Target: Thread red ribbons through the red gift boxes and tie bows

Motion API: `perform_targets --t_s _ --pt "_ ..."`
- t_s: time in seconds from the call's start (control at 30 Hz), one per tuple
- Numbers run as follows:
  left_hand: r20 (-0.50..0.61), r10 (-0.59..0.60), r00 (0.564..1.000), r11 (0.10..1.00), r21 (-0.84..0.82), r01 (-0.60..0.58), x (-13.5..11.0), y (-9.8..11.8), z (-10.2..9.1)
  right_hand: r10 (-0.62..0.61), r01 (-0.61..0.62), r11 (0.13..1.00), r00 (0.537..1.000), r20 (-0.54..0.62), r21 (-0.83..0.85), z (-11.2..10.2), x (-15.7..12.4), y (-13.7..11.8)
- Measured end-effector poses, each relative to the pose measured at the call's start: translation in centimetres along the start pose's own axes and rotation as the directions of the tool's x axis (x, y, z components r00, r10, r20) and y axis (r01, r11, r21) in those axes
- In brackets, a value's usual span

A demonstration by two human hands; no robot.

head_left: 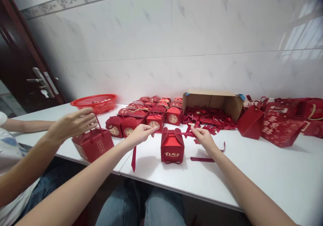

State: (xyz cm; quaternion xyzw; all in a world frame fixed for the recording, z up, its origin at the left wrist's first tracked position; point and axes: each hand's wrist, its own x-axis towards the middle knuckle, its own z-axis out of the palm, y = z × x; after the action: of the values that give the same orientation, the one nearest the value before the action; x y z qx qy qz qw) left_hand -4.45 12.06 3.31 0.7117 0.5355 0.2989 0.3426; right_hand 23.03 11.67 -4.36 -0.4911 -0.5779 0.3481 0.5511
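Note:
A small red gift box [172, 148] with gold characters stands on the white table [252, 175] in front of me. A red ribbon [164, 132] runs through its top flaps. My left hand [141, 133] pinches the ribbon's left end, which hangs down over the table edge. My right hand [203, 138] pinches the ribbon on the right side of the box. Both hands are closed on the ribbon, pulling it level above the box.
A co-worker's hand [73, 123] at left holds a red box [93, 143] by its handle. Several finished red boxes [151, 113] stand behind. A cardboard box [214, 101] spills red ribbons [209, 118]. Red bags [280, 123] lie at right, a red basket [96, 102] at back left.

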Motion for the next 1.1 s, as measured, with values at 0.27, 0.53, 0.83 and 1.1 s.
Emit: perform_targets --t_s 0.27,0.53,0.83,1.1 --pt "-0.05 0.051 0.997 0.999 0.006 -0.051 -0.2 -1.1 0.6 -0.076 0.076 0.986 0.997 0.01 -0.148 -0.3 -0.2 -0.1" --pt "0.157 -0.071 0.985 0.954 -0.277 0.112 -0.3 -3.7 3.2 -0.084 0.131 0.95 0.981 0.173 -0.283 -0.3 0.0 1.2" --pt "-0.464 0.09 0.881 0.994 -0.015 -0.109 -2.0 -4.2 3.5 -0.348 0.298 0.867 0.936 -0.055 -0.4 0.4 -1.5 0.7" --pt "0.014 0.045 0.999 0.981 -0.191 -0.041 -5.9 -4.9 5.2 0.25 -0.233 0.968 0.935 0.252 -0.096 1.4 -6.3 -0.9"
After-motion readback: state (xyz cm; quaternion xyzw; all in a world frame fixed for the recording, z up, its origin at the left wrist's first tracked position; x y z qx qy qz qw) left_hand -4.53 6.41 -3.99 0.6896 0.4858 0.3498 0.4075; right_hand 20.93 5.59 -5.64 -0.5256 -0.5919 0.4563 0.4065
